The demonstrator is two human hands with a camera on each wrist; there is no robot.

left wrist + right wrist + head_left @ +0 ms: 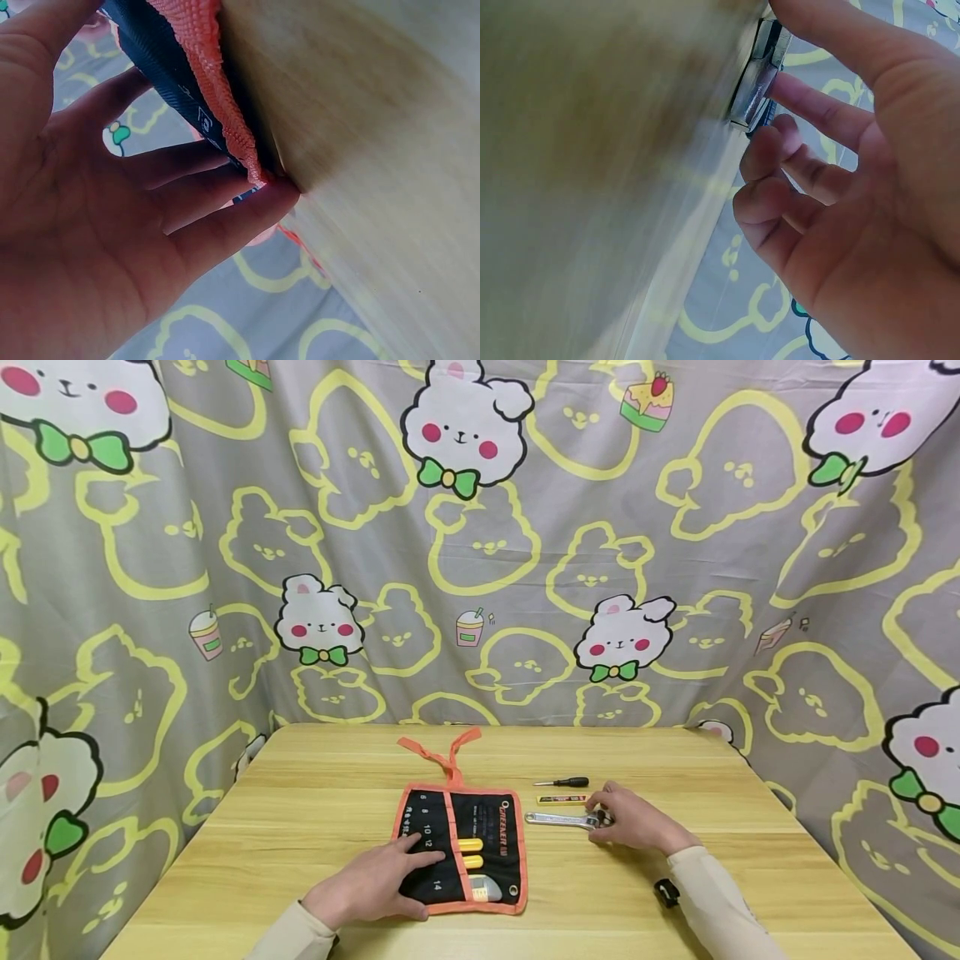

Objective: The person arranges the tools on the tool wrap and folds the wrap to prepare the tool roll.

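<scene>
A black tool pouch (491,822) with orange edging lies unrolled on the table. My left hand (371,881) rests on its left part, fingers spread; in the left wrist view its fingers touch the orange edge (225,112). Two yellow handles (471,845) and a grey and yellow utility knife (484,888) sit in the pouch's pockets. To the right, my right hand (637,822) pinches the head of a silver adjustable wrench (558,819), which lies on the table with its handle pointing left. In the right wrist view, the wrench head (756,86) shows between thumb and index finger, the other fingers curled.
Beyond the wrench lie a small yellow case (561,800) and a black-handled screwdriver (572,782). Orange ties (450,760) stretch from the pouch's far edge. A patterned curtain (480,568) surrounds the wooden table (300,793) at the back and sides.
</scene>
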